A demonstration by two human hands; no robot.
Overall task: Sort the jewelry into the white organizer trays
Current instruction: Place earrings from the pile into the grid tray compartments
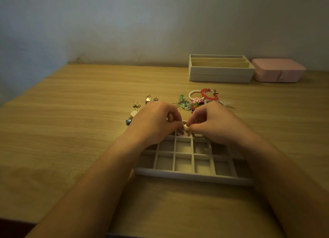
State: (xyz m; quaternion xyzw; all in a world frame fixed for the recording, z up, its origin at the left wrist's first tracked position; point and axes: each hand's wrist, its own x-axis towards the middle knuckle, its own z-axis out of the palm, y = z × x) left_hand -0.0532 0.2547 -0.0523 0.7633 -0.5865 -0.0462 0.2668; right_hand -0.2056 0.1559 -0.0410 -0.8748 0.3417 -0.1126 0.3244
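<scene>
Left grip [156, 124], right grip [217, 124]: rounded trinket [185, 126]

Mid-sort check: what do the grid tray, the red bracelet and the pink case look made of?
Grid tray: probably board covered in matte, velvety white fabric; cells show no glare. Red bracelet: glossy translucent beads, plastic or glass, cannot tell which. Pink case: smooth matte shell, rounded corners, perhaps faux leather or plastic.

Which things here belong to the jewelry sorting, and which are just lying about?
In the job: grid tray, slotted tray, bracelet pile, loose earrings, pale piece pinched between left hand and right hand.
Lying about: closed pink case on the table.
</scene>
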